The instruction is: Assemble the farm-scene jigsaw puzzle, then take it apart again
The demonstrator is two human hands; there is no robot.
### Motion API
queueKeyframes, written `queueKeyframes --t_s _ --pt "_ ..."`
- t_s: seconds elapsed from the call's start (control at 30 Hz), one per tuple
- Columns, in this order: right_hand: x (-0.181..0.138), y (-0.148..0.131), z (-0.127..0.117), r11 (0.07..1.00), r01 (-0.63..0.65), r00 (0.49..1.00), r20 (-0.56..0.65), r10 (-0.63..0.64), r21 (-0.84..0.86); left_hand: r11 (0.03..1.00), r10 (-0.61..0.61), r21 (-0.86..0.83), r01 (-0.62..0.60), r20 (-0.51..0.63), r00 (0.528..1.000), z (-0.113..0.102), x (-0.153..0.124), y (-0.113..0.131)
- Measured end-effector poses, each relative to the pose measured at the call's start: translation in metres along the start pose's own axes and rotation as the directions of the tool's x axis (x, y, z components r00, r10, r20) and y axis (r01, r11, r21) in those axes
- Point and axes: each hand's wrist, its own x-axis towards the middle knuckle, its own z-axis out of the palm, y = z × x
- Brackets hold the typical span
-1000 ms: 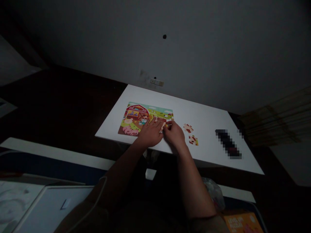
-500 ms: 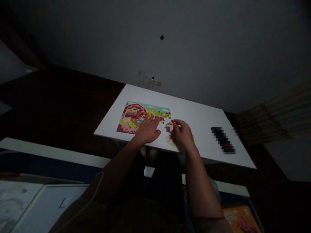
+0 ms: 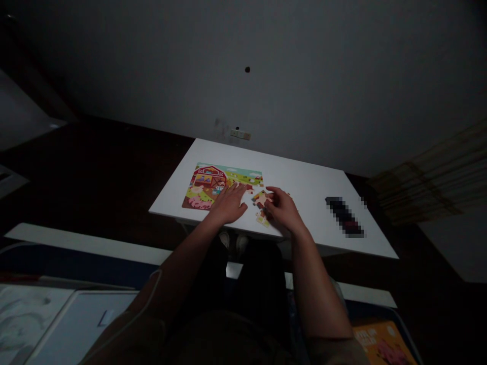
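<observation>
A partly joined farm jigsaw puzzle [image 3: 207,177], with a red barn and pink pigs, lies on the left half of the white table [image 3: 304,175]. My left hand [image 3: 228,204] rests flat over its lower right part, fingers stretched out and covering some of the picture. Just right of the puzzle, my right hand [image 3: 283,208] pinches a puzzle piece [image 3: 259,198] in brown and yellow between thumb and fingers. Below that piece lies a loose puzzle piece [image 3: 262,219] near the table's front edge. More pieces are partly hidden behind my right hand.
A dark, pixelated object [image 3: 345,217] lies on the table's right side. A wall with a socket strip [image 3: 240,134] stands behind the table. Beside me are an orange box [image 3: 384,342] at lower right and a pale, flat panel [image 3: 85,322] at lower left.
My right hand has turned the held puzzle piece and shifted slightly left with it towards the puzzle. My left hand stays flat on the puzzle. The whole view has tilted a little.
</observation>
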Motion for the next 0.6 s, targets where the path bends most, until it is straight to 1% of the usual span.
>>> queueKeyframes --t_s 0.07,0.13,0.23,0.3,0.33,0.4,0.47,0.5,0.6 --pt "0.002 0.001 0.0 1.0 -0.012 1.0 -0.002 0.012 0.01 1.0 -0.005 -0.01 0.005 -0.025 1.0 0.0 0.0 -0.001" --pt "0.003 0.002 -0.001 0.999 -0.014 1.0 -0.016 0.013 -0.031 1.0 -0.014 -0.021 0.013 -0.047 0.999 0.0 -0.001 -0.001" --pt "0.004 -0.001 -0.005 0.973 -0.021 0.996 -0.084 0.001 -0.228 0.999 -0.032 -0.03 0.03 -0.076 0.997 0.001 -0.001 -0.002" --pt "0.0 -0.005 -0.009 0.919 -0.002 0.994 -0.102 -0.042 -0.395 0.999 -0.034 -0.034 0.031 -0.096 0.995 0.002 -0.001 -0.004" --pt "-0.003 -0.007 -0.012 0.885 0.025 0.995 -0.076 -0.068 -0.464 0.999 -0.031 -0.041 0.026 -0.106 0.994 0.003 -0.001 -0.004" --pt "-0.013 -0.009 -0.016 0.821 0.113 0.993 0.042 -0.108 -0.559 0.997 -0.025 -0.074 0.016 -0.127 0.992 0.004 -0.001 -0.006" --pt "-0.025 -0.009 -0.019 0.776 0.194 0.979 0.17 -0.114 -0.601 0.99 -0.039 -0.136 0.018 -0.15 0.988 0.006 0.0 -0.009" --pt "-0.03 -0.009 -0.019 0.762 0.216 0.972 0.209 -0.108 -0.61 0.986 -0.052 -0.167 0.025 -0.16 0.986 0.006 0.001 -0.01" --pt "-0.041 -0.007 -0.016 0.759 0.215 0.969 0.228 -0.09 -0.615 0.973 -0.092 -0.225 0.051 -0.174 0.98 0.008 0.004 -0.013"
